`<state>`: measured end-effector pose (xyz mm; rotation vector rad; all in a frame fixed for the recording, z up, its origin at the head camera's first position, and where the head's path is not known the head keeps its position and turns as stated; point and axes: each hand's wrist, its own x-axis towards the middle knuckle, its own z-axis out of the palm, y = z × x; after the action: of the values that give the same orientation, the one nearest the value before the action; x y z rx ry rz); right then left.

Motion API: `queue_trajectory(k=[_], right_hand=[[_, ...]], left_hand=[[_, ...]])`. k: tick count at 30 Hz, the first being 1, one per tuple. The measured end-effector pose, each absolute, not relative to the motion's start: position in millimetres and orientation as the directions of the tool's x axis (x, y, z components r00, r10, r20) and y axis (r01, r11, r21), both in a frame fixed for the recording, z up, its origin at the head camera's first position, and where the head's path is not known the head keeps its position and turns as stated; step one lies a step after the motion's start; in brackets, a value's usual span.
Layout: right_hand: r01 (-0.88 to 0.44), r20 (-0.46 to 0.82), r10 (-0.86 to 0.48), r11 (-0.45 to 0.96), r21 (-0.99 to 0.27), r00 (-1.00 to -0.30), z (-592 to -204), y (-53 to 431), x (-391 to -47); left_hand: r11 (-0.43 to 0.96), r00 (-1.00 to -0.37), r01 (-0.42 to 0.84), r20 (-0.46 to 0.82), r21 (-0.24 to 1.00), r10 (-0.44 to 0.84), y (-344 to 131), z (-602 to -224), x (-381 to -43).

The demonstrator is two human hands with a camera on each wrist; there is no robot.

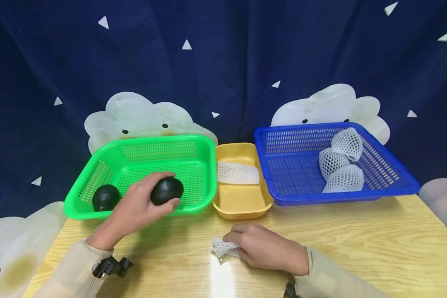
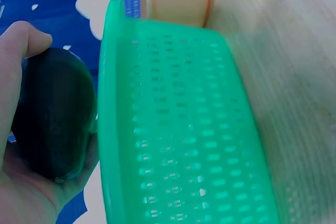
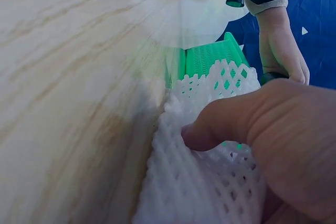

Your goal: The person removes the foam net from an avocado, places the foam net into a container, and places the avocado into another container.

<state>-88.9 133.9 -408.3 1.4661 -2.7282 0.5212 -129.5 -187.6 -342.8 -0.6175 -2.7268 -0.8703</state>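
My left hand [image 1: 141,203] grips a dark, smooth avocado [image 1: 166,191] between thumb and fingers, above the front of the green basket [image 1: 205,178]. In the left wrist view the avocado [image 2: 55,114] appears beside the basket's rim, its lower end against the palm. Another dark avocado [image 1: 106,198] lies in the basket's left front corner. Over the table in front of the yellow tray, my right hand [image 1: 262,248] pinches a white foam net sleeve [image 1: 223,248]. The right wrist view shows the thumb pressed on the sleeve [image 3: 194,182], whose mesh end points toward the green basket.
Between the two baskets stands the yellow tray [image 1: 242,203], with a flat white foam net [image 1: 237,173] inside. The blue basket [image 1: 294,198] at right holds several net-wrapped fruits [image 1: 344,179]. A dark blue curtain [image 1: 223,62] hangs behind the wooden table [image 1: 339,236].
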Motion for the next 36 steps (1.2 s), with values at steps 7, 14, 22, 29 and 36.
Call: queue_trajectory(k=[7, 14, 22, 29, 36], right_hand=[[-0.811, 0.148, -0.813, 0.508, -0.29, -0.563, -409, 133, -88], [-0.81, 0.141, -0.813, 0.513, -0.283, -0.565, -410, 132, -86], [-0.807, 0.138, -0.81, 0.521, -0.277, -0.57, -410, 131, -85], [-0.809, 0.136, -0.81, 0.524, -0.266, -0.57, -409, 132, -86], [-0.808, 0.128, -0.811, 0.526, -0.266, -0.571, -408, 132, -86]], left_hand=[[0.764, -0.906, 0.414, 0.306, 0.495, 0.293, -198, -341, -132], [0.792, -0.918, 0.388, 0.273, 0.471, 0.287, -211, -340, -134], [0.808, -0.916, 0.389, 0.277, 0.442, 0.29, -221, -342, -138], [0.838, -0.927, 0.36, 0.255, 0.41, 0.274, -231, -343, -142], [0.854, -0.933, 0.351, 0.225, 0.384, 0.282, -243, -343, -148]])
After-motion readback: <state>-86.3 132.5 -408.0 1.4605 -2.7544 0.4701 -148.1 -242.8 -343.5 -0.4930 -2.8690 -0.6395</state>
